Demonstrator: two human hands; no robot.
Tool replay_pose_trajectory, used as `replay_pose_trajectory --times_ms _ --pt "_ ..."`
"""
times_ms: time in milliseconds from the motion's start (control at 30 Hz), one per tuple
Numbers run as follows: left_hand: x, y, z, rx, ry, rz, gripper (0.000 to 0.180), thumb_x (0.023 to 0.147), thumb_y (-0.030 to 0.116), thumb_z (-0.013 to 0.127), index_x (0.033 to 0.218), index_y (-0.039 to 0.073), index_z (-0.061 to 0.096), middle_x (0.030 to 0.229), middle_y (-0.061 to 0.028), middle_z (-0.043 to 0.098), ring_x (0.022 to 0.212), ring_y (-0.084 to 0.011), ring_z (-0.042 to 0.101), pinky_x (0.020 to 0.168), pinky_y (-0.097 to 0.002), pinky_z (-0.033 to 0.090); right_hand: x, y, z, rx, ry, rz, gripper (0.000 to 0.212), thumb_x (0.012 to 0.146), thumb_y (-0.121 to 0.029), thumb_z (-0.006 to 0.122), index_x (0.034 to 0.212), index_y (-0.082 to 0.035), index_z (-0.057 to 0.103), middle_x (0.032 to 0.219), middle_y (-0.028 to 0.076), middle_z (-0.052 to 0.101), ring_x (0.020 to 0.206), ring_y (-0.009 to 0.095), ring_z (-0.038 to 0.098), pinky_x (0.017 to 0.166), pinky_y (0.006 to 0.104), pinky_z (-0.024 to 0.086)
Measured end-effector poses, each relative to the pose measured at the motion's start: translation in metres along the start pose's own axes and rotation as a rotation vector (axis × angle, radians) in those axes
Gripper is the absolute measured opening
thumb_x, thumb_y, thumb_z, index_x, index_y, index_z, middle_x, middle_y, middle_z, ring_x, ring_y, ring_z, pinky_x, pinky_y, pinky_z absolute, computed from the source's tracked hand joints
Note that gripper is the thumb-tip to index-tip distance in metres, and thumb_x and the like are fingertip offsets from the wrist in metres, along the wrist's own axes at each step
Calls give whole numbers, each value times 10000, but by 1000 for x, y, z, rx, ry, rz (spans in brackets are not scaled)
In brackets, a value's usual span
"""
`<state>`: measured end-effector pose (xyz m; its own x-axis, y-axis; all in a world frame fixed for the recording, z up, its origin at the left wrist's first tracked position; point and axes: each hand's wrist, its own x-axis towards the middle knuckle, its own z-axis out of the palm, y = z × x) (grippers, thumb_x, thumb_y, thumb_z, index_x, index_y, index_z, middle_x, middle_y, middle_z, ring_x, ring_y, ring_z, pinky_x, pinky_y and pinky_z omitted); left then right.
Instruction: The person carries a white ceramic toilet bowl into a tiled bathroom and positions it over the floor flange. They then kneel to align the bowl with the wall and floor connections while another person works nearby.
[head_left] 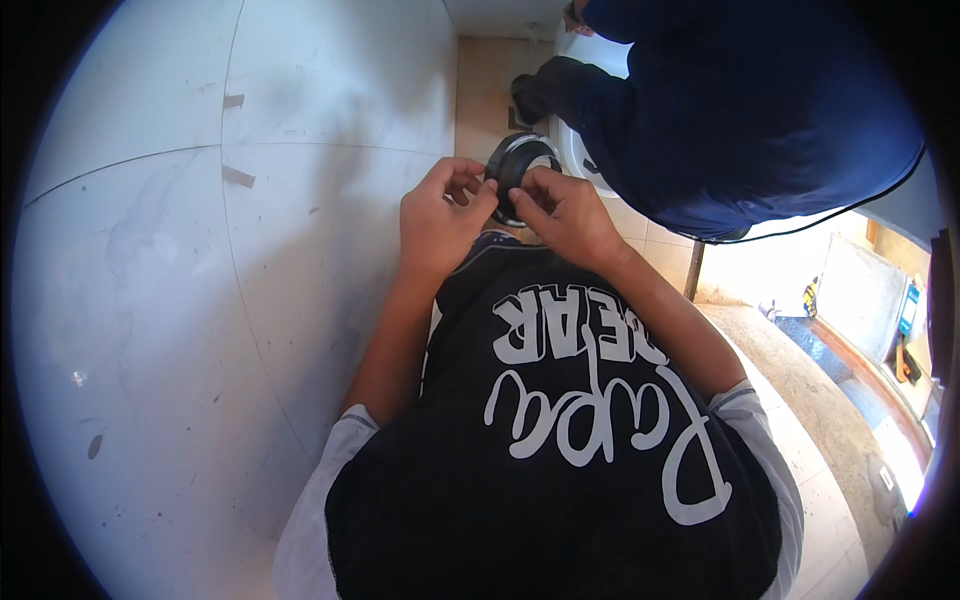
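Observation:
In front of my chest I hold a round black ring with a silvery metal rim [516, 163], tilted on its edge. It looks like a rubber seal or drain fitting, but I cannot tell which. My left hand [442, 218] pinches its left side with thumb and fingertips. On the opposite side, the fingers of my right hand [572, 212] are closed on the same ring, the thumb pressing its inner black part. Both forearms are bare below white sleeves.
A white tiled wall [130, 260] with patches of tape rises on my left. Close on the right a person in dark blue clothing [740, 120] bends beside a white rounded ceramic fixture [573, 150]. Beige floor tiles [484, 80] lie beyond my hands. Several items stand beyond a ledge at far right.

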<state>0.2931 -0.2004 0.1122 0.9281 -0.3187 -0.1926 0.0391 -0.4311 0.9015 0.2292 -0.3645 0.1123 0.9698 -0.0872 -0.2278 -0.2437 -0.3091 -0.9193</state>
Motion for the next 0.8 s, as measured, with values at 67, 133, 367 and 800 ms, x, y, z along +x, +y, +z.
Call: replay_pose_trajectory --times_ms 67,133,367,800 --pt "-2 1 -1 1 -2 -48 244 756 163 721 928 15 633 754 -40 662 628 -97 551 609 -232 448 0 -2 0 -24 5 -35 190 851 -157 632 792 11 564 645 117 622 560 180 604 540 296 462" --pt "-1 1 -6 -28 -32 -116 260 761 183 728 939 20 632 753 -42 663 635 -102 562 615 -237 453 0 -3 0 -49 -6 -6 185 847 -152 634 791 10 564 648 115 623 556 184 605 541 293 468" --pt "8 -3 -24 184 -175 -68 340 837 272 692 1062 25 628 861 -68 663 727 -95 569 650 -232 453 0 1 5 -23 17 -3 173 834 -136 641 777 7 560 655 119 631 575 198 630 557 287 487" --pt "5 -12 -7 -85 -186 -157 321 816 255 697 1025 16 648 819 -51 644 662 -104 580 618 -253 475 -2 6 9 -58 -62 -11 170 814 -129 648 786 6 548 701 141 635 639 241 660 602 320 506"
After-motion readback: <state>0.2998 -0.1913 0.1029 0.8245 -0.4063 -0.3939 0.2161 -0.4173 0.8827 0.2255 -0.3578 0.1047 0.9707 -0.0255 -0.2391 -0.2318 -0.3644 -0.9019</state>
